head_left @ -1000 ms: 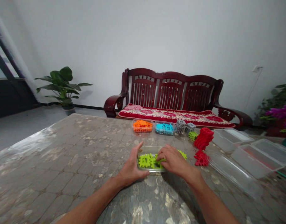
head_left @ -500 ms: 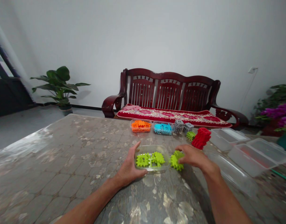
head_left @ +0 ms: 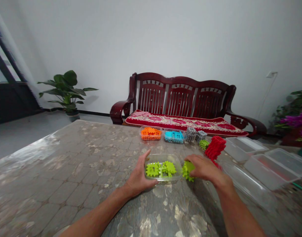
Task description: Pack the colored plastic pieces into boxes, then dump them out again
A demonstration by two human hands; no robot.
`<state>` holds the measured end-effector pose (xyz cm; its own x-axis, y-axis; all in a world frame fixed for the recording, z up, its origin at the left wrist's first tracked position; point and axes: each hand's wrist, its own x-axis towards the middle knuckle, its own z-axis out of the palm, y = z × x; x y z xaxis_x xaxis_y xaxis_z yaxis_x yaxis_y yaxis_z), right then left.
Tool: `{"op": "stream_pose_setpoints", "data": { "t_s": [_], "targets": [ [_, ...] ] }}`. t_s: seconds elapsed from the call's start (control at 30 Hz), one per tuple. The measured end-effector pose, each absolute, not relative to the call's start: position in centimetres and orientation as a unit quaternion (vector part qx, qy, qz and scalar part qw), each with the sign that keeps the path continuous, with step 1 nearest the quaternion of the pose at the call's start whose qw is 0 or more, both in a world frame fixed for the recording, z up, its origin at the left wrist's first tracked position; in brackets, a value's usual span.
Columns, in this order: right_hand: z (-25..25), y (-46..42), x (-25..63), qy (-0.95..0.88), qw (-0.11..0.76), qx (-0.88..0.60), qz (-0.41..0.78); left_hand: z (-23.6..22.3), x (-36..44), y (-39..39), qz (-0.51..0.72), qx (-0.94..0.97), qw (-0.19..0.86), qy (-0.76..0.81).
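My left hand [head_left: 139, 174] grips the near left side of a clear plastic tub [head_left: 163, 156], which stands on the table. Inside the tub lie interlocking lime-green plastic building pieces [head_left: 161, 169]. My right hand [head_left: 204, 168] is just right of the tub, its fingers closed over a clump of lime-green pieces [head_left: 187, 171]. That clump sits outside the tub and looks held. Part of it is hidden under my fingers. Behind the hand a stack of red pieces [head_left: 215, 147] rises close by.
The stone-patterned table [head_left: 74, 158] also carries an orange-filled box [head_left: 151, 133], a blue-filled box [head_left: 174, 136], grey pieces [head_left: 194, 134] and a small green clump [head_left: 203, 144]. Clear tubs [head_left: 270, 168] stand at right. A wooden bench [head_left: 180, 98] lies beyond the table.
My right hand left the tub, moved right and closed over the lime-green clump beside it. The small red pile is now mostly hidden behind that hand. My left hand stays on the tub.
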<state>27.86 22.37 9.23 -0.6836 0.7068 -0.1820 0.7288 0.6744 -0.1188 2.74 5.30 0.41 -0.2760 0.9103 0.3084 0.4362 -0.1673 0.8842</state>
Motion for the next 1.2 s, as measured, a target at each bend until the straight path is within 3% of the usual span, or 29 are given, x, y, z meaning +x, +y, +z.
{"op": "stream_pose_setpoints", "data": {
  "t_s": [0.23, 0.43, 0.6, 0.87, 1.13, 1.2],
  "targets": [
    [11.0, 20.1, 26.3, 0.937, -0.151, 0.292, -0.115, 0.5, 2.9, 5.2, 0.522, 0.573, 0.226, 0.59],
    [9.7, 16.9, 22.8, 0.958, -0.131, 0.215, -0.137, 0.2, 3.1, 5.3, 0.531, 0.58, 0.211, 0.581],
    [8.6, 16.9, 21.7, 0.957, -0.135, 0.222, -0.128, 0.2, 3.2, 5.2, 0.528, 0.584, 0.214, 0.578],
    [8.0, 16.8, 21.0, 0.951, -0.06, 0.276, -0.127, 0.4, 3.1, 5.2, 0.522, 0.585, 0.214, 0.583],
    [8.3, 21.3, 24.1, 0.906, -0.167, 0.338, -0.192, 0.0, 2.8, 5.3, 0.528, 0.568, 0.224, 0.59],
    [8.0, 23.5, 26.2, 0.889, -0.146, 0.377, -0.215, -0.4, 2.7, 5.4, 0.531, 0.562, 0.218, 0.595]
  ]
}}
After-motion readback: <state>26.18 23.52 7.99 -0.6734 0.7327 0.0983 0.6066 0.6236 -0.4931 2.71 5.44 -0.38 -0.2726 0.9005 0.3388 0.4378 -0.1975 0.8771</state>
